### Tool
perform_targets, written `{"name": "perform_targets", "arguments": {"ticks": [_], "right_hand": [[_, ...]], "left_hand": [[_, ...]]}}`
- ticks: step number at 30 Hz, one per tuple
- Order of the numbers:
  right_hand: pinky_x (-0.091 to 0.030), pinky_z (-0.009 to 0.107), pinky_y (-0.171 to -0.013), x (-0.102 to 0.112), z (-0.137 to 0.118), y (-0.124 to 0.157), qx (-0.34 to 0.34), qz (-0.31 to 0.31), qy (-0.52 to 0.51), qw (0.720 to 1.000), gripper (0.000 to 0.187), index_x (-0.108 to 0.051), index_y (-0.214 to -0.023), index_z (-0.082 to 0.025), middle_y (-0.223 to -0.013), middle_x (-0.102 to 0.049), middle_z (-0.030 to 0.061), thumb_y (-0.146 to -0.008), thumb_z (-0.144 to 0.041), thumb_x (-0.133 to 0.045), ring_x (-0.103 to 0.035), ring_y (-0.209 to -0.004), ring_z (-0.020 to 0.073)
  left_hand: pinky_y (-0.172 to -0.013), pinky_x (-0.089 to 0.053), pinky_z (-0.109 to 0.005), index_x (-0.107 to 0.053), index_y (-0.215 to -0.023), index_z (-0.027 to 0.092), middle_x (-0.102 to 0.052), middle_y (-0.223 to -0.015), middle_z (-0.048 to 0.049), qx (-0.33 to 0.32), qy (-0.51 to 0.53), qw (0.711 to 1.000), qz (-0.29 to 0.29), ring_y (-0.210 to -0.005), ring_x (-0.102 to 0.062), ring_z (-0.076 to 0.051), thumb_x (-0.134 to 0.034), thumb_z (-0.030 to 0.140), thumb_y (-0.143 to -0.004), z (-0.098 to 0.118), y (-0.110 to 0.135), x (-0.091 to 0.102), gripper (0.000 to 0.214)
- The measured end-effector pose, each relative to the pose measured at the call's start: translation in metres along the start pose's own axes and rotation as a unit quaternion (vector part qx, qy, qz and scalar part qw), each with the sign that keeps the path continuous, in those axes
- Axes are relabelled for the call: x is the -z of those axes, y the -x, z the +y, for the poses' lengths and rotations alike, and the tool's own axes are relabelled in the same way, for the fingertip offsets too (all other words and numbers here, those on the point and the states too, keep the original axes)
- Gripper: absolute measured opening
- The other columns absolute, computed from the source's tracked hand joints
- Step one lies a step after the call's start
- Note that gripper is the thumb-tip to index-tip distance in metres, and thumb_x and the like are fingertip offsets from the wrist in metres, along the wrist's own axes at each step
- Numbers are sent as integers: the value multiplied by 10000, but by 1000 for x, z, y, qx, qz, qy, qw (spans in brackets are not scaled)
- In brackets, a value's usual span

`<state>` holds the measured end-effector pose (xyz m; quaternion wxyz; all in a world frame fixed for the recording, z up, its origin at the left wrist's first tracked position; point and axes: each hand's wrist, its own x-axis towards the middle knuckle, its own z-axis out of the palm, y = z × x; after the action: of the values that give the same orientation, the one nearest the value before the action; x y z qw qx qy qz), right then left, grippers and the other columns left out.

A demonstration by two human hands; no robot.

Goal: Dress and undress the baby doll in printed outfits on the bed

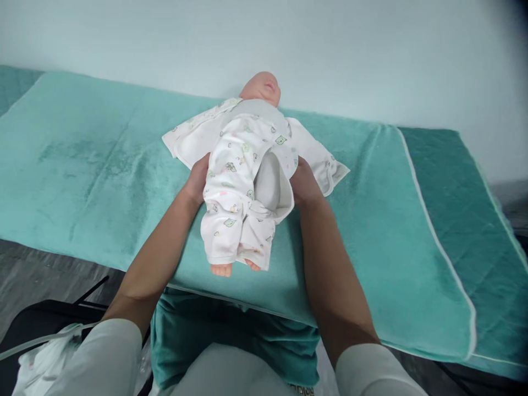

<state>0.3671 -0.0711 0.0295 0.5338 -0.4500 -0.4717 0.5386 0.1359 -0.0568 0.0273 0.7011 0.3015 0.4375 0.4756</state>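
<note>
A baby doll [264, 88] lies on its back on a teal towel [103, 165], head toward the wall, bare feet toward me. It wears a white printed romper [233, 181] that hangs open at the front, with the sleeves spread to each side. My left hand [197, 180] is pressed against the doll's left-hand side, its fingers tucked under the cloth. My right hand [304, 184] grips the other side, fingers hidden beneath the open flap of the romper. Both hands close around the doll's body at waist height.
The teal towel covers a padded bed with a darker quilted cover [462, 181] showing at the right. A pale wall [330, 49] runs behind. A black chair [37, 324] with a plastic bag [45, 357] stands at lower left over a grey floor.
</note>
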Motion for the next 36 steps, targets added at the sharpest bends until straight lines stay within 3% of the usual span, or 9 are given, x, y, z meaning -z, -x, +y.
{"name": "perform_targets", "arguments": {"ticks": [4,12,20,28,32,36], "right_hand": [[-628,463,-997,1,2,-2,17,27,6,999,578,-723,-982,-252,-1137,-763,85,-657,-695,-902,-659,-1240,348],[-628,455,-986,1,7,-2,13,61,-15,998,547,-708,-889,-262,-1072,-770,73,-598,-658,-948,-652,-1250,347],[-636,440,-975,2,12,-5,6,65,-37,997,596,-690,-936,-257,-1074,-763,74,-567,-641,-957,-669,-1220,332],[-614,493,-1033,5,22,-5,40,71,-45,996,518,-676,-1000,-268,-1126,-745,53,-655,-543,-948,-664,-1222,331],[-613,496,-1026,5,26,-8,60,75,-56,994,491,-636,-985,-290,-1066,-737,33,-679,-544,-924,-641,-1254,325],[-620,498,-983,7,27,-9,61,76,-50,994,503,-601,-957,-292,-1035,-722,38,-684,-598,-891,-637,-1232,325]], "left_hand": [[-1132,-568,-445,-689,-1070,186,-763,-979,-44,27,12,999,-20,-1316,-650,-327,-591,369,-942,2,5,-5,244],[-1091,-592,-455,-677,-1215,163,-775,-954,-56,57,7,998,-31,-1282,-678,-331,-505,317,-959,2,-1,-1,345],[-1100,-596,-435,-743,-1152,194,-787,-1002,-73,53,-5,994,-94,-1247,-700,-326,-688,357,-906,-6,-14,6,300],[-1026,-618,-419,-728,-862,170,-731,-761,-29,-2,-24,998,-50,-1063,-746,-293,-803,258,-808,-13,-21,13,127],[-954,-634,-390,-714,-829,169,-697,-699,1,-12,-31,999,-9,-900,-746,-234,-787,185,-801,-14,-23,14,80],[-974,-633,-405,-713,-835,172,-708,-730,-13,-15,-34,999,-18,-952,-752,-245,-766,209,-825,-13,-22,10,66]]}}
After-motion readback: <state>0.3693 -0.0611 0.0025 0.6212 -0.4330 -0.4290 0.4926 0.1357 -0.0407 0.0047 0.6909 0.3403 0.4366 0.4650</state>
